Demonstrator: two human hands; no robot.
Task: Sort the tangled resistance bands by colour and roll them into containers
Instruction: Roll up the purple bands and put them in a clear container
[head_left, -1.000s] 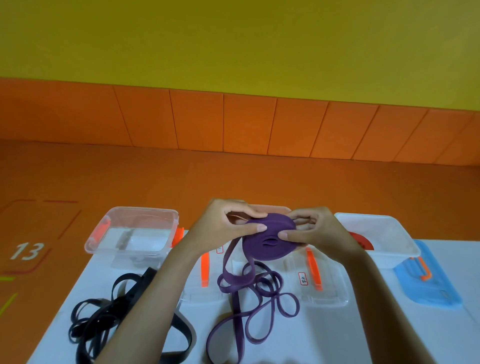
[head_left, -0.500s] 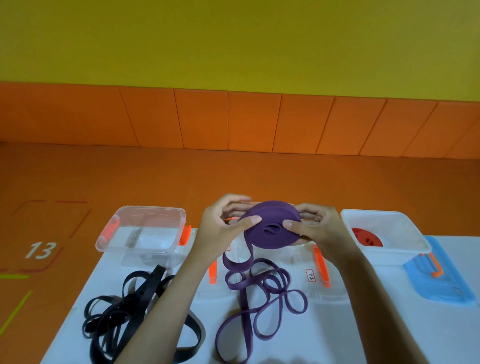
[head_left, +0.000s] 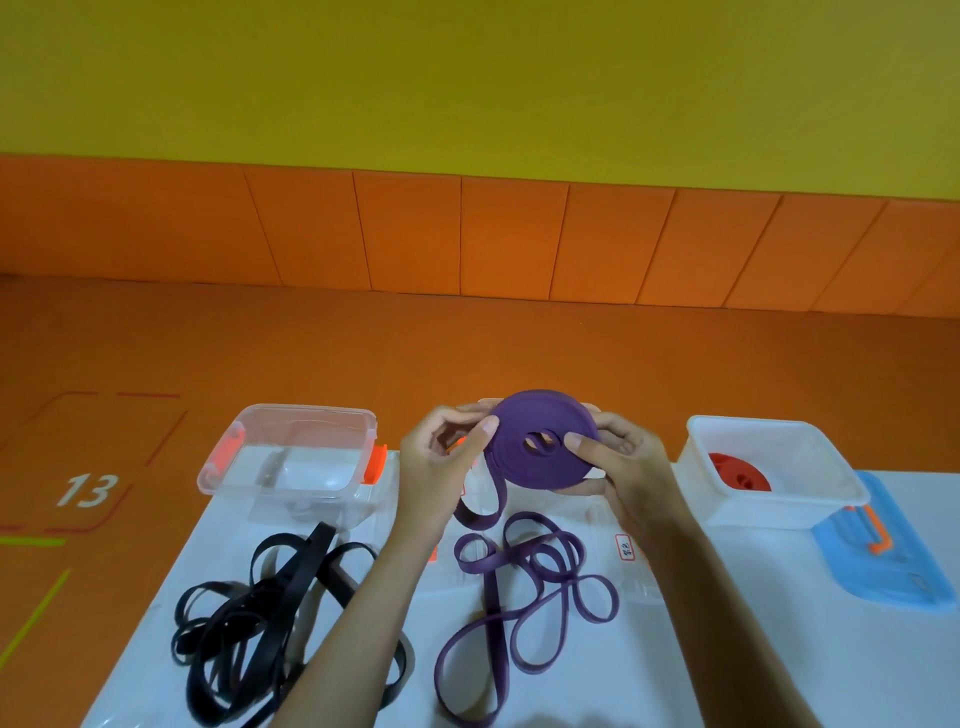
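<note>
I hold the purple roll (head_left: 540, 441) up off the table (head_left: 727, 649), at the far middle, with both hands clasped round it. My left hand (head_left: 441, 457) pinches its left edge, thumb on the face, and my right hand (head_left: 618, 467) cups the right side with the thumb pressed by the centre hole, so the coil cannot spring loose. The loose tail (head_left: 524, 597) drops from the roll's left underside and lies in loops near me, free to feed in. The black bands (head_left: 260, 623) lie in their own heap to the near left, in front of the clear container (head_left: 306, 410), which I judge is meant for them. The red roll (head_left: 737, 473) sits in the white container (head_left: 779, 423) at the far right, its blue lid (head_left: 883, 566) beside it.
</note>
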